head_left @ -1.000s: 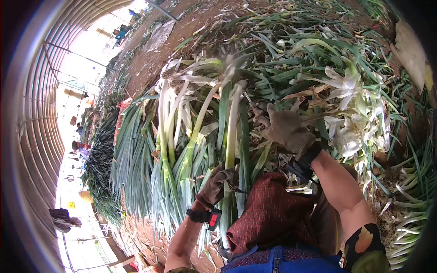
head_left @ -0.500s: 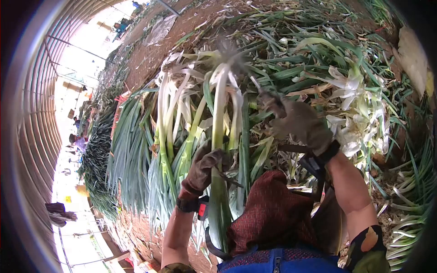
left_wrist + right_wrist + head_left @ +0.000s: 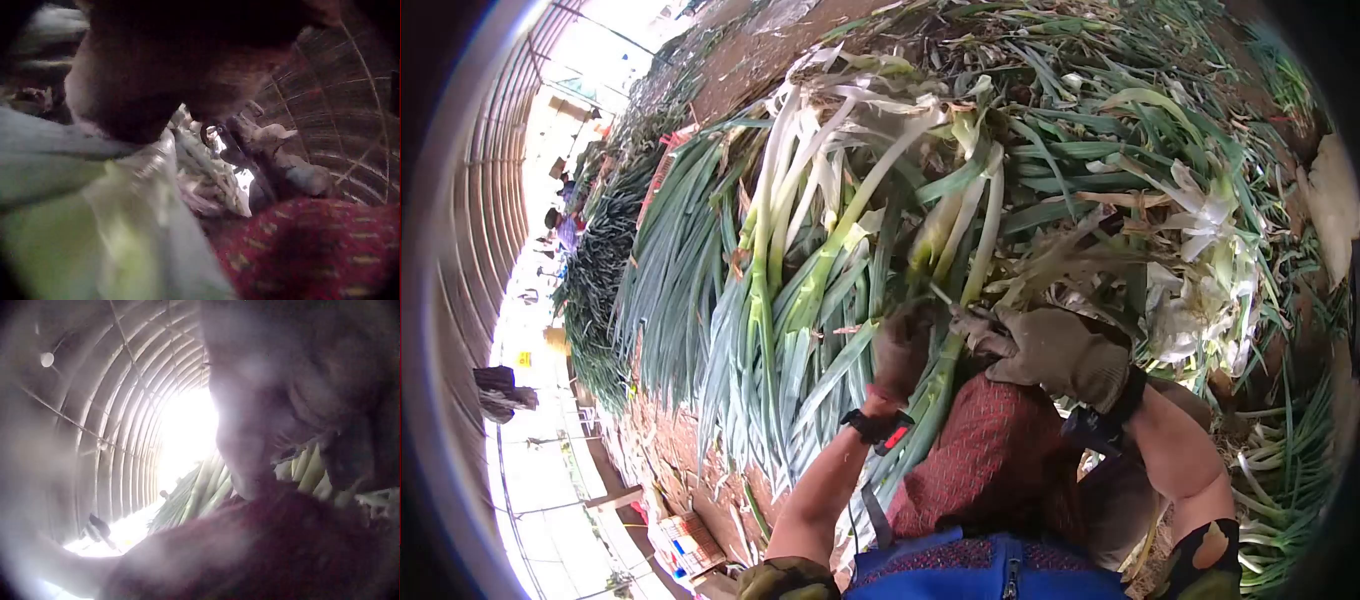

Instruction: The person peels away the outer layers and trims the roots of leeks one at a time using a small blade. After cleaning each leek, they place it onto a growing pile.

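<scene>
My gloved left hand (image 3: 903, 345), blurred in the head view, grips a leek (image 3: 937, 232) around its green part, with its pale end pointing away from me. Close under that hand, pale green leaf (image 3: 125, 244) fills the lower left of the left wrist view. Beside it, the gloved right hand (image 3: 1060, 355) curls its fingers around a thin tool (image 3: 940, 293) whose pale tip points at the leek. Its handle is hidden in the glove. Another leek (image 3: 987, 220) lies just right of the blurred one. Dark red patterned cloth (image 3: 990, 440) covers my knee below both hands.
More leeks (image 3: 775, 190) lie in a row to the left, white ends away from me. Stripped leaves (image 3: 1200, 215) and peelings are heaped at the right and far side. Trimmed stalks (image 3: 1265, 500) lie at lower right. A ribbed tunnel roof (image 3: 495, 190) arches at left.
The right hand has come in toward the left, bringing the tool tip beside the leek. The left hand, still on the leek, has moved right and slightly away; the leek's pale end has swung right.
</scene>
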The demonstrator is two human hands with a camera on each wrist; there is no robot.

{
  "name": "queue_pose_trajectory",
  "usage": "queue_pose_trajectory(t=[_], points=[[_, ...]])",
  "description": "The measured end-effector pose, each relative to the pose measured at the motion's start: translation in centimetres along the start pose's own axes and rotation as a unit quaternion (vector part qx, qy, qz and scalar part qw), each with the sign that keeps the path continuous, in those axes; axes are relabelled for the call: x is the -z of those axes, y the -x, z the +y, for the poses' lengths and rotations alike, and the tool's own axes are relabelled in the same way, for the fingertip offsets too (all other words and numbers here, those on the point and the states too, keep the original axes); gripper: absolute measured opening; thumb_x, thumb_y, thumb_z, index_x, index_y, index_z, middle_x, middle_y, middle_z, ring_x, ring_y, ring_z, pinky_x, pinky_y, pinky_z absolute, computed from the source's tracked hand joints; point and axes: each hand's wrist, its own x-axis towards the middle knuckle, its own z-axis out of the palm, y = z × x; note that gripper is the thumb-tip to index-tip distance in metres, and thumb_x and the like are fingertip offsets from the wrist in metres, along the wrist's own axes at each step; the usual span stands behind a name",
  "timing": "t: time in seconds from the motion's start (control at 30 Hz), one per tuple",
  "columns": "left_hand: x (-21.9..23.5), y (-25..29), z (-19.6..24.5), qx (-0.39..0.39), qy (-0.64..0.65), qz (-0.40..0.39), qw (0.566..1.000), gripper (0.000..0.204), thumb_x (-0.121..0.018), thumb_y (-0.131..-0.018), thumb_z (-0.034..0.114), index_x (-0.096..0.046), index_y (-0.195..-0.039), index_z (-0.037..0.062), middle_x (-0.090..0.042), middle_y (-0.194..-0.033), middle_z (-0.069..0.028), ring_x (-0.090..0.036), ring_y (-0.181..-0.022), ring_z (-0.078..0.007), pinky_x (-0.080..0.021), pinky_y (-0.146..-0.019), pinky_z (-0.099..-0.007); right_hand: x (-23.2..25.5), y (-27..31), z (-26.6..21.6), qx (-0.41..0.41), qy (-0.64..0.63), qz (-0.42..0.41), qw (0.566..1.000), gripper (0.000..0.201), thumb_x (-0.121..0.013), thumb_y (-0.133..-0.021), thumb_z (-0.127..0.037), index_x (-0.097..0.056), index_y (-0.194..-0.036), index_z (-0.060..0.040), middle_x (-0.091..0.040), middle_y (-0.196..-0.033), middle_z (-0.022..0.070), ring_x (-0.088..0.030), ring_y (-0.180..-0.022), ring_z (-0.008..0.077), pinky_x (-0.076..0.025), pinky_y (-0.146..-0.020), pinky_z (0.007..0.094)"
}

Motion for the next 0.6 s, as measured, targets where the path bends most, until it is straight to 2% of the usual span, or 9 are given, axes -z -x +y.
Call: queue_pose_trajectory(t=[0.03,0.07,0.17,0.2,0.3,0.33,0.43,0.53,0.6], points=[[0.3,-0.3,0.0,-0.051,-0.053,0.037,0.997,0.026,-0.058,-0.091,0.014,-0.065,-0.113,0.0007,-0.07,-0.098,-0.0145,-0.066,-0.089,-0.0291,-0.051,-0.079,-0.0346,0.1,0.1,0.0,-0.003,0.006,0.022,1.0,0.074,-0.071,-0.075,-0.048,-0.052,-0.126,0.0012,-0.067,-0.096,0.0273,-0.066,-0.091,0.0433,-0.052,-0.082,0.0486],[0.5,-1.0,0.1,-0.08,-0.136,0.06,0.986,0.021,-0.058,-0.09,0.013,-0.066,-0.107,0.0037,-0.068,-0.093,-0.0167,-0.065,-0.09,-0.0359,-0.051,-0.076,-0.0395,0.4,0.1,-0.2,-0.007,0.012,0.045,0.999,0.074,-0.071,-0.074,-0.048,-0.052,-0.126,0.0012,-0.067,-0.096,0.0274,-0.065,-0.092,0.0432,-0.052,-0.082,0.0486],[0.3,-2.9,1.5,-0.149,-0.271,0.121,0.943,0.02,-0.058,-0.089,0.012,-0.067,-0.105,0.0048,-0.066,-0.091,-0.0179,-0.063,-0.087,-0.0381,-0.05,-0.071,-0.0452,0.6,-0.4,-0.3,-0.026,0.026,0.02,0.999,0.075,-0.071,-0.074,-0.048,-0.052,-0.127,0.0009,-0.067,-0.095,0.0273,-0.066,-0.092,0.0425,-0.053,-0.082,0.0483],[0.6,-4.2,2.1,-0.202,-0.271,0.121,0.933,0.015,-0.06,-0.086,0.017,-0.066,-0.096,0.0072,-0.064,-0.091,-0.0166,-0.062,-0.083,-0.0382,-0.049,-0.07,-0.0475,0.4,-0.5,-0.2,-0.034,0.028,-0.005,0.999,0.075,-0.071,-0.074,-0.048,-0.052,-0.127,0.0007,-0.067,-0.095,0.0273,-0.066,-0.093,0.0422,-0.053,-0.083,0.0481],[1.1,-6.5,-0.4,-0.126,-0.449,0.01,0.885,0.015,-0.062,-0.083,0.022,-0.064,-0.091,0.0095,-0.066,-0.092,-0.0138,-0.063,-0.077,-0.0381,-0.05,-0.067,-0.0486,-0.1,-0.8,0.0,-0.009,0.055,0.041,0.998,0.075,-0.071,-0.074,-0.047,-0.051,-0.129,-0.0004,-0.068,-0.087,0.0247,-0.067,-0.085,0.0413,-0.053,-0.077,0.0493],[1.0,-6.6,-0.9,-0.219,-0.479,0.042,0.849,0.017,-0.062,-0.084,0.027,-0.062,-0.09,0.012,-0.066,-0.083,-0.0102,-0.066,-0.071,-0.0371,-0.051,-0.063,-0.0486,-0.3,-1.1,0.4,-0.001,0.023,0.077,0.997,0.075,-0.071,-0.074,-0.047,-0.051,-0.129,-0.0003,-0.068,-0.084,0.0238,-0.067,-0.082,0.0407,-0.054,-0.075,0.0493],[0.1,-7.3,-1.2,-0.038,-0.604,-0.083,0.792,0.022,-0.062,-0.084,0.031,-0.063,-0.097,0.013,-0.068,-0.08,-0.0102,-0.068,-0.072,-0.0368,-0.053,-0.065,-0.0479,-0.8,-1.5,1.5,0.02,-0.009,0.171,0.985,0.073,-0.071,-0.074,-0.047,-0.052,-0.126,0.0001,-0.067,-0.077,0.0212,-0.068,-0.074,0.0391,-0.054,-0.068,0.049],[1.5,-8.2,0.3,0.044,-0.578,-0.156,0.8,0.024,-0.061,-0.084,0.032,-0.066,-0.097,0.012,-0.07,-0.085,-0.0141,-0.069,-0.08,-0.0347,-0.055,-0.071,-0.0454,-0.7,-1.2,1.2,0.032,0.06,0.186,0.98,0.069,-0.072,-0.074,-0.046,-0.053,-0.121,0.0007,-0.067,-0.073,0.0198,-0.068,-0.07,0.0381,-0.053,-0.064,0.0481],[2.7,-9.4,0.4,0.009,-0.544,-0.182,0.819,0.023,-0.06,-0.085,0.03,-0.069,-0.093,0.0111,-0.07,-0.088,-0.0162,-0.069,-0.082,-0.0325,-0.055,-0.072,-0.0448,0.0,-1.0,0.9,0.022,0.064,0.136,0.988,0.069,-0.072,-0.074,-0.047,-0.054,-0.12,0.0009,-0.067,-0.073,0.0197,-0.068,-0.071,0.0382,-0.054,-0.064,0.0477]])
